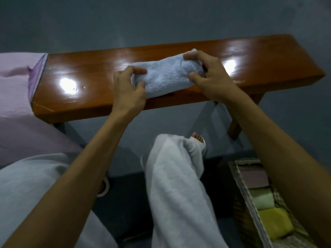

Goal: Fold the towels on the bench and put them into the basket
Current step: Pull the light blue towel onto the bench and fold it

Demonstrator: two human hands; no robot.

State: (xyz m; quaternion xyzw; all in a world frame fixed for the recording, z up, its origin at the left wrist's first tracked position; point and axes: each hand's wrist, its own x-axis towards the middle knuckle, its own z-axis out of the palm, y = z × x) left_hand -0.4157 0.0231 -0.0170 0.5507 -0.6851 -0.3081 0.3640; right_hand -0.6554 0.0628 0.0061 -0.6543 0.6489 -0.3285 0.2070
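A pale blue towel [165,74], folded into a thick narrow bundle, lies across the middle of the glossy wooden bench [93,68]. My left hand [128,92] grips its left end between thumb and fingers. My right hand [208,76] holds its right end, fingers over the top and thumb on the near side. A pink towel [16,83] hangs over the bench's left end. The woven basket [240,183] stands on the floor at the lower right, partly hidden by my right forearm, and holds folded pink, pale green and yellow towels.
My knees in light grey trousers [175,185] fill the foreground below the bench, with a bare foot [198,137] on the dark floor. A grey wall runs behind the bench. The bench's right end [286,56] is bare wood.
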